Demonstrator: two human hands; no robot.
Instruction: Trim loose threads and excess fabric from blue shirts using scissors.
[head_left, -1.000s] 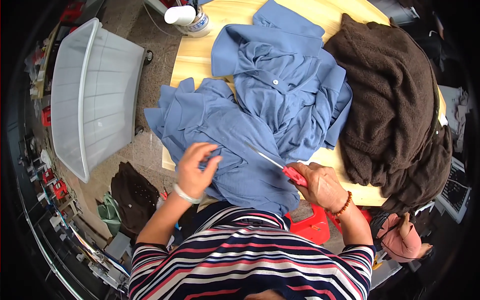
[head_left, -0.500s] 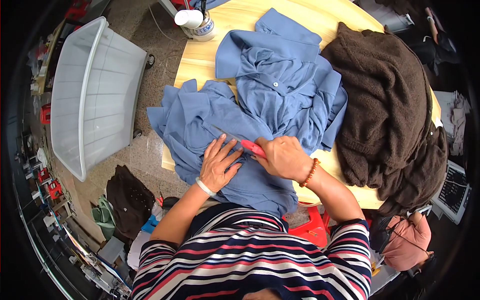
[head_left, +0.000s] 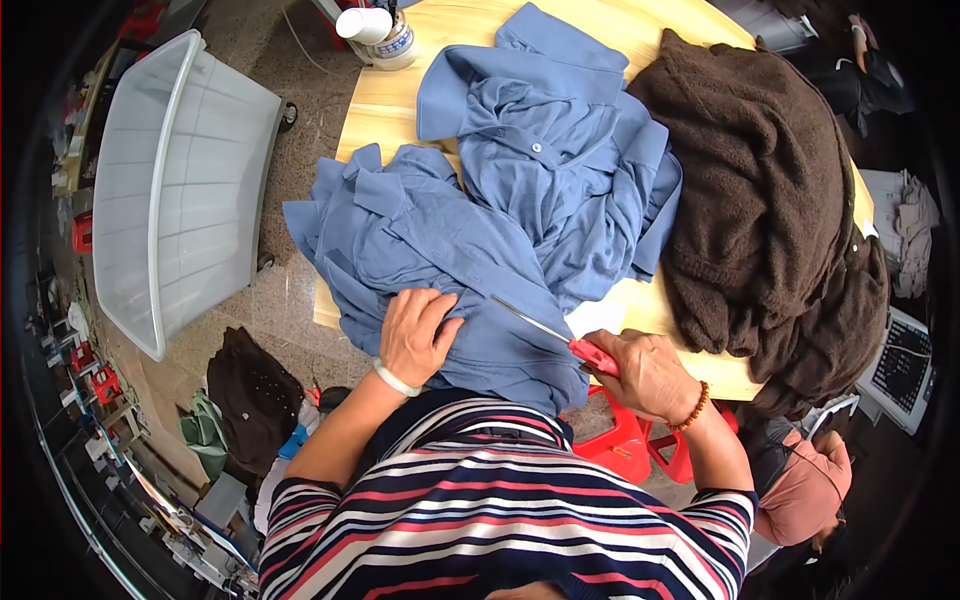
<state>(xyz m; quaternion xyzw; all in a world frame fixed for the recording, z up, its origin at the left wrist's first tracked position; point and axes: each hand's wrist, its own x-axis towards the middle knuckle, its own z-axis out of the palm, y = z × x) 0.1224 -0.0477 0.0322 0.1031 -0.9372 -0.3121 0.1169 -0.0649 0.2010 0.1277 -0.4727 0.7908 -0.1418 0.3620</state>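
Note:
A blue collared shirt (head_left: 440, 235) lies bunched at the table's near left edge and hangs toward my lap. My left hand (head_left: 415, 335) rests on it with fingers curled into the cloth. In my right hand (head_left: 655, 372) is a pair of red-handled scissors (head_left: 592, 355). Their slim metal blades point up and left, over the shirt; whether they are parted I cannot tell. Just beyond, a second blue garment (head_left: 570, 170) with a pale button lies crumpled, touching the first. A small white patch (head_left: 595, 318) shows beside the near shirt's right edge.
Brown fleecy garments (head_left: 750, 190) are heaped on the wooden table (head_left: 375, 110) at right. A white cup (head_left: 362, 24) and a jar (head_left: 398, 48) stand at the far left corner. A grey wheeled bin (head_left: 190, 190) stands left; a red stool (head_left: 620, 450) is beneath the table's near edge.
My right hand has drawn the scissors right and toward me, away from my left hand. My left fingers, spread flat before, are now curled. The view has shifted slightly.

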